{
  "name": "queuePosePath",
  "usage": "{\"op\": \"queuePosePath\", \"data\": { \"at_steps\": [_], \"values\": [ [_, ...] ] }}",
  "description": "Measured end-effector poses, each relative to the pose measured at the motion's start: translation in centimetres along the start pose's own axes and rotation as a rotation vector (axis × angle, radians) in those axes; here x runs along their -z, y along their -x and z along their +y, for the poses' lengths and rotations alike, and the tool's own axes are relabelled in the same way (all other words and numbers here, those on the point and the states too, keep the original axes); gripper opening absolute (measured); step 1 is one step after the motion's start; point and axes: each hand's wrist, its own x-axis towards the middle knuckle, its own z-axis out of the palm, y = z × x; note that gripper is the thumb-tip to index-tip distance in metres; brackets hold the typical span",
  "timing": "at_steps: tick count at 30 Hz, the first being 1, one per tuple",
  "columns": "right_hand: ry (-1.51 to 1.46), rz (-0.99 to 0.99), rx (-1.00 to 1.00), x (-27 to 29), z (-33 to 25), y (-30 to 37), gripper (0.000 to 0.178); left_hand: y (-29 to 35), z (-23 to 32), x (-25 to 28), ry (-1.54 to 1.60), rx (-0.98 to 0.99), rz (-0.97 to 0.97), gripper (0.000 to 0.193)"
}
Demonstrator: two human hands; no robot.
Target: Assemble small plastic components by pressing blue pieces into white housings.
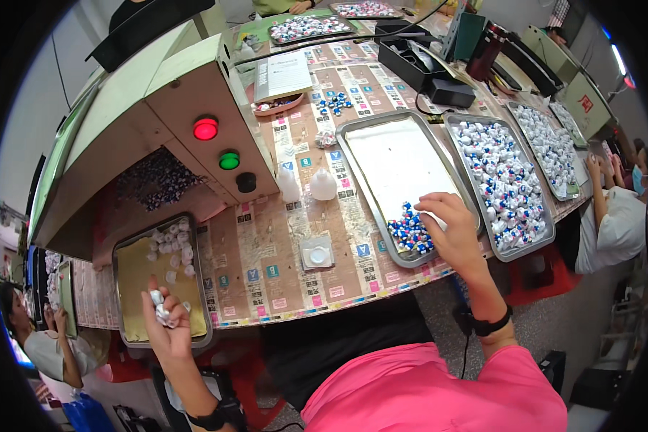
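Observation:
My left hand (168,335) is palm up over the left metal tray (206,288), its fingers curled around a few small white pieces (163,312). More white pieces (171,241) lie loose on the tray's yellowish lining. Over the near end of the middle tray (347,137), my right hand (452,229) has thumb and forefinger drawn together. Anything between those fingertips is too small to make out. Right beside and below it lies a heap of small blue-and-white pieces (409,232) on white lining.
A machine housing with a red light (205,128) and green light (229,160) stands left. A tray of white-and-blue pieces (502,187) sits at right. Two small white bottles (323,185), a small dish (317,255) and a book (282,75) are on the table. Other people sit at both sides.

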Motion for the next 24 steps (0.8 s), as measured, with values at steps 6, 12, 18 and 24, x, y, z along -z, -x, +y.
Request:
{"op": "queuePosePath", "data": {
  "at_steps": [6,12,18,24],
  "values": [
    [0.179,-0.152,-0.099,-2.3,0.6,-2.1,0.011,6.6,-4.7,-5.1,0.384,0.469,-0.062,0.044],
    [-0.004,-0.15,-0.2,-2.9,1.1,-2.3,0.012,9.5,-10.6,-7.7,0.419,0.81,-0.106,0.035],
    [-0.857,-0.319,-0.576,-1.2,-2.6,-0.8,0.02,10.8,-12.9,-9.0,0.251,0.843,-0.153,0.036],
    [-1.11,-0.452,-0.714,-2.7,-5.0,1.6,0.022,10.4,-13.6,-8.4,0.321,0.867,-0.228,0.035]
  ]
}}
